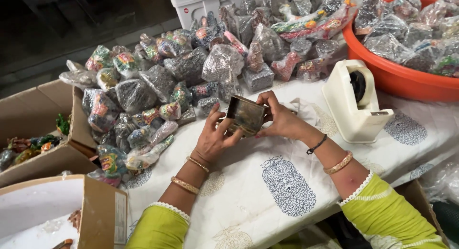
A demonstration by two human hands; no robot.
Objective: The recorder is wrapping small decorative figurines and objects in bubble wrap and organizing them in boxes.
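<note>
Both of my hands hold a small, flat, brownish object wrapped in clear plastic (245,116) just above the white printed tablecloth (267,196). My left hand (214,136) grips its lower left side, fingers curled around the edge. My right hand (279,119) closes on its right side, thumb and fingers pinching the wrap. Bangles circle both wrists, and my sleeves are lime green.
A big heap of plastic-wrapped painted trinkets (191,72) covers the table behind my hands. A white tape dispenser (356,100) stands to the right, before an orange tub (401,77) full of wrapped pieces. Open cardboard boxes (43,134) sit at the left, one (95,210) near the front.
</note>
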